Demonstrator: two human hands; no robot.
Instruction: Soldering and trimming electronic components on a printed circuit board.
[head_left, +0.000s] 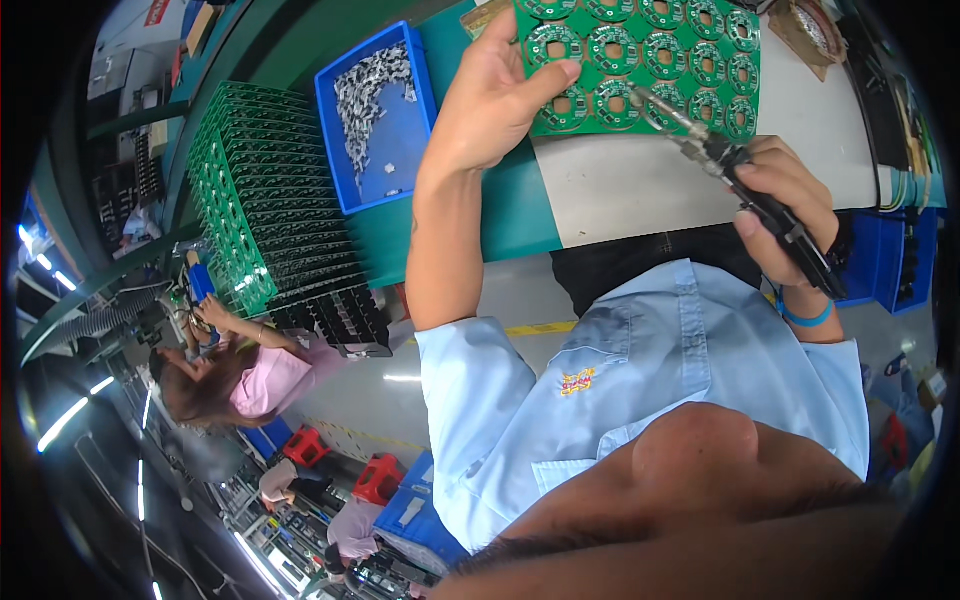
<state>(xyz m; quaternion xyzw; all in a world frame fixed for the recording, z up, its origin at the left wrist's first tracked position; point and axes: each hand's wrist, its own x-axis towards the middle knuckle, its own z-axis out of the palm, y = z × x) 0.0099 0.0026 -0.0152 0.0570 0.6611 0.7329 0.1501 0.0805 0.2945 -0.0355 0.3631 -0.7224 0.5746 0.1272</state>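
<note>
My left hand (pixel 490 105) grips the left edge of a green panel (pixel 640 75) of ring-shaped circuit boards, its thumb lying across the top face. The panel is over a pale sheet (pixel 640 190) on the green bench. My right hand (pixel 790 200) is closed around the black handle of what looks like a soldering iron (pixel 770 205). Its slim metal front end forks and reaches over the panel's near edge, close to one of the rings. Blur and angle hide whether the tip touches the board.
Left of my forearm, a blue tray (pixel 385 185) holds many small metallic parts. Beyond it stands a tall rack (pixel 235 200) of green boards. A brown holder (pixel 805 35) is at the far right, blue bins (pixel 905 265) below it. A person in pink (pixel 270 380) works at the left.
</note>
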